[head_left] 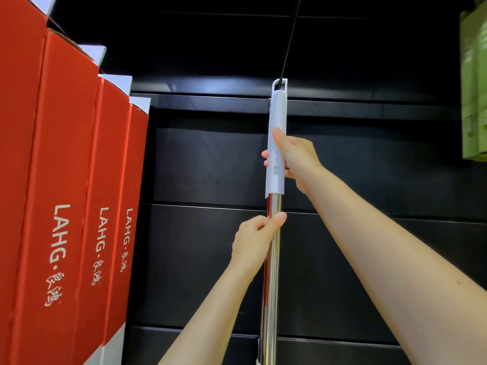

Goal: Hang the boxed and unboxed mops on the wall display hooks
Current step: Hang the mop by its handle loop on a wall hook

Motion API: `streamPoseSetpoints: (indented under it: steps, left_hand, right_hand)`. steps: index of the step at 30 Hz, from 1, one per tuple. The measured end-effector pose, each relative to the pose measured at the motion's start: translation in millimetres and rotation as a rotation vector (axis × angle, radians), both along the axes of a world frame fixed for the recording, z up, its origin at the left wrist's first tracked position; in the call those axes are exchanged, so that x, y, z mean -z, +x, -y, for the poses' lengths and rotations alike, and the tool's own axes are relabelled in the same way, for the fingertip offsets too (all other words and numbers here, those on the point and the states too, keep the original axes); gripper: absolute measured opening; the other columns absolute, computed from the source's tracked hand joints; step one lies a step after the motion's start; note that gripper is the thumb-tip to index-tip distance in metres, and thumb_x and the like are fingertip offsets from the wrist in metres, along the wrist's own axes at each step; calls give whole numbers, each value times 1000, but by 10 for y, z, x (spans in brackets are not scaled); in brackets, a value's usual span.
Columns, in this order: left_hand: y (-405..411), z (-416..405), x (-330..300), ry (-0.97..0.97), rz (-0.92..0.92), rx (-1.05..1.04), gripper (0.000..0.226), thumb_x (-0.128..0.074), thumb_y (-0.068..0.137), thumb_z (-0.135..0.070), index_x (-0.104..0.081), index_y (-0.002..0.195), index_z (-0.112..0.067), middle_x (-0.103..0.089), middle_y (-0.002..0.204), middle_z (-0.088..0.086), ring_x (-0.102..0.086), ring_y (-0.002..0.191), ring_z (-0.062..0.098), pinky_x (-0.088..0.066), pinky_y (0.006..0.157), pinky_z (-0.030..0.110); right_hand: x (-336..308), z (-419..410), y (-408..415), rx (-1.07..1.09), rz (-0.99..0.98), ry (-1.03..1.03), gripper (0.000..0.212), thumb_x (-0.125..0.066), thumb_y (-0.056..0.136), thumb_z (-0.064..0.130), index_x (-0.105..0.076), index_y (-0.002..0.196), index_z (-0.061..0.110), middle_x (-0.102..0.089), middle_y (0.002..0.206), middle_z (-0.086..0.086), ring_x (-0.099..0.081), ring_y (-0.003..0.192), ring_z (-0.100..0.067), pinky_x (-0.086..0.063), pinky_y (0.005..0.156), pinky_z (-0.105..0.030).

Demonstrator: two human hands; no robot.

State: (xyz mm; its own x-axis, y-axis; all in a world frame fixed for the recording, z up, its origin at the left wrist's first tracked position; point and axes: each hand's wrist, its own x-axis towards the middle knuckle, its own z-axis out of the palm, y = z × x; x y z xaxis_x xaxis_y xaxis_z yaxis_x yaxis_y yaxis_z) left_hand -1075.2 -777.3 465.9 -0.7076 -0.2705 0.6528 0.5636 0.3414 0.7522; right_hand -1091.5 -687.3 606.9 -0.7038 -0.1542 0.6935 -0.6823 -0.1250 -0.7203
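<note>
Wall: black panels (pixel 369 167), red boxes (pixel 66 180) hanging left.
Mop (pixel 274 233): loop (pixel 279 84) on hook (pixel 291 38).
Right hand (pixel 292 159): grips the grey handle.
Left hand (pixel 257 238): pinches the pole.
Tip: lower gently, then release.

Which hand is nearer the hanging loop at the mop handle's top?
Right. The right hand holds the white grip just below the loop; the left hand holds the metal pole lower down.

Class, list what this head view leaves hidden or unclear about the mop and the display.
- Mop head: cut off by the bottom edge.
- Hook mounting: runs off the top edge.
- Green boxes: blurred and cut by the right edge.
- Grip lettering: partly covered by the right hand.
- Left hand fingertips: behind the pole.
</note>
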Motion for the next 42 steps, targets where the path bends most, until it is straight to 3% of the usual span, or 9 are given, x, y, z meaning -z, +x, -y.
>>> streamPoseSetpoints:
  steps: [9, 16, 21, 24, 27, 29, 32, 37, 42]
  left_hand:
    - [-166, -10, 5, 14, 4, -45, 46, -58, 84, -57, -43, 60, -21, -45, 62, -4, -47, 61, 12, -45, 69, 32]
    - [-198, -40, -1, 9, 1, -78, 44, -57, 85, -56, -44, 62, -21, -47, 62, -5, -48, 60, 10, -45, 67, 29]
    - [-146, -97, -1, 65, 27, -33, 43, -57, 87, -51, -43, 66, -17, -43, 64, -3, -45, 62, 12, -42, 67, 27]
    - [-77, -86, 106, 28, 85, -23, 37, -61, 87, -44, -47, 69, -16, -48, 68, -3, -48, 63, 9, -41, 65, 22]
    - [-12, -47, 475, -76, 108, -81, 27, -72, 80, -38, -57, 92, -19, -57, 88, -8, -56, 80, 5, -44, 71, 18]
    - [16, 5, 713, -24, 99, -158, 58, -76, 75, -41, -49, 124, -28, -48, 119, -16, -51, 109, 3, -44, 90, 22]
    - [53, 42, 859, 103, 239, -41, 92, -71, 75, -50, -22, 149, -27, -32, 151, -9, -35, 137, 14, -34, 109, 38]
    - [48, -51, 959, 18, 269, 84, 75, -45, 76, -67, -39, 141, -31, -49, 137, -18, -42, 134, 12, -37, 102, 24]
    - [10, -75, 996, -1, 260, 51, 75, -37, 83, -65, -27, 149, -30, -41, 149, -10, -36, 138, 12, -28, 115, 39]
  right_hand:
    - [19, 76, -223, -3, -15, -32, 22, -53, 94, 42, -51, 98, 21, -69, 88, -5, -66, 63, -11, -48, 41, -13]
    - [78, 51, -245, -19, 19, 0, 28, -50, 96, 41, -51, 111, 17, -68, 97, -7, -66, 69, -13, -51, 44, -15]
    - [285, -18, -232, 81, -13, 146, 29, -48, 98, 36, -56, 114, 13, -65, 112, -8, -66, 91, -16, -57, 72, -27]
    - [436, -63, -232, 153, -54, 221, 33, -52, 97, 34, -53, 124, 14, -59, 119, -4, -60, 99, -16, -51, 66, -22]
    - [561, -99, -236, 174, -48, 228, 49, -56, 94, 37, -41, 136, 16, -52, 131, -4, -55, 102, -14, -49, 71, -22]
    - [646, -96, -237, 153, 53, 248, 61, -53, 94, 44, -32, 145, 16, -46, 140, -5, -53, 115, -20, -50, 89, -36]
    - [778, -28, -222, 86, 138, 281, 54, -40, 97, 52, -44, 136, 16, -57, 120, -3, -56, 101, -18, -47, 84, -34]
    - [837, 85, -257, 91, 145, 192, 45, -33, 98, 54, -50, 121, 19, -56, 97, 2, -57, 87, -14, -48, 84, -34]
    - [872, 163, -329, 124, 140, 152, 35, -31, 98, 55, -44, 107, 23, -51, 85, 8, -56, 83, -14, -48, 84, -35]
